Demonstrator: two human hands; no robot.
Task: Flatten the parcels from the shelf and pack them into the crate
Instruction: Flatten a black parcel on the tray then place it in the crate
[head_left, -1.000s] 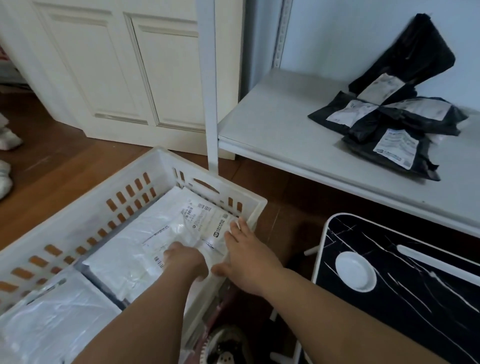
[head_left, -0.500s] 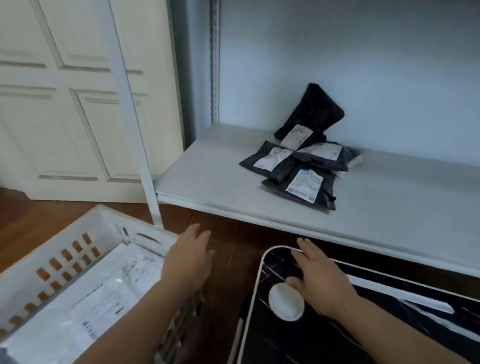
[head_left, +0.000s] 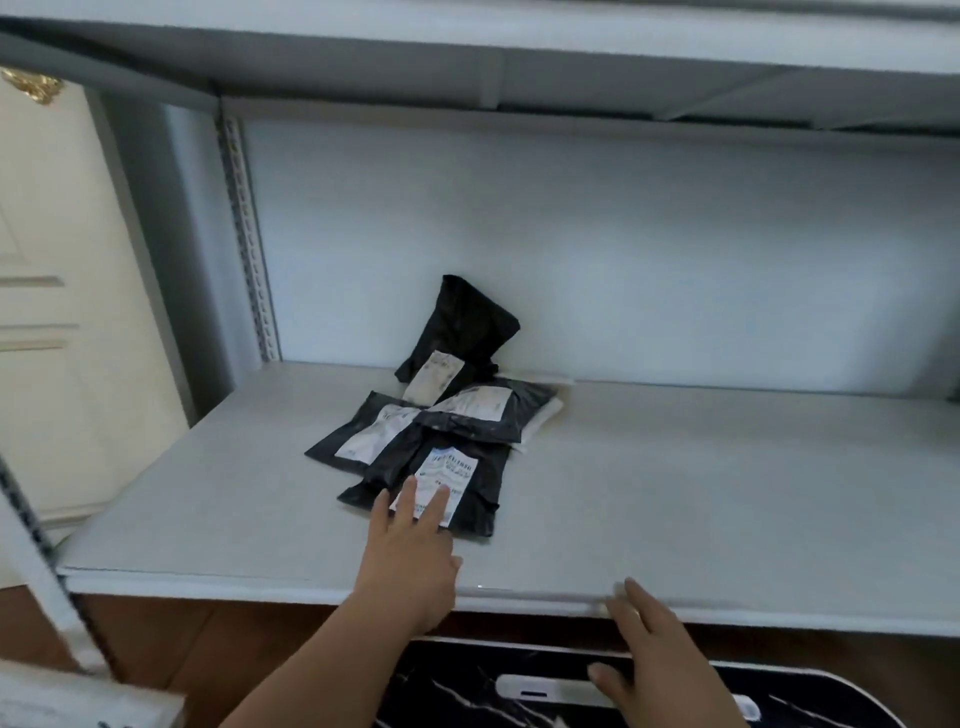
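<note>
Head view has swung up from the crate to the shelf (head_left: 675, 493) within the last second, so I take it the white parcels are packed and I'm now after the black ones. A corner of the crate (head_left: 78, 696) barely shows at lower left. My left hand (head_left: 410, 551), which was pressing down in the crate, now reaches over the shelf edge with fingers straight and spread, tips just landing on the label of the nearest black parcel (head_left: 447, 493); it grasps nothing yet. That parcel lies at the front of a small overlapping pile of black parcels (head_left: 457, 410) mid-shelf. My right hand (head_left: 649, 654) hovers lower, relaxed and empty, above the black marbled table (head_left: 805, 701) near the shelf's front lip.
</note>
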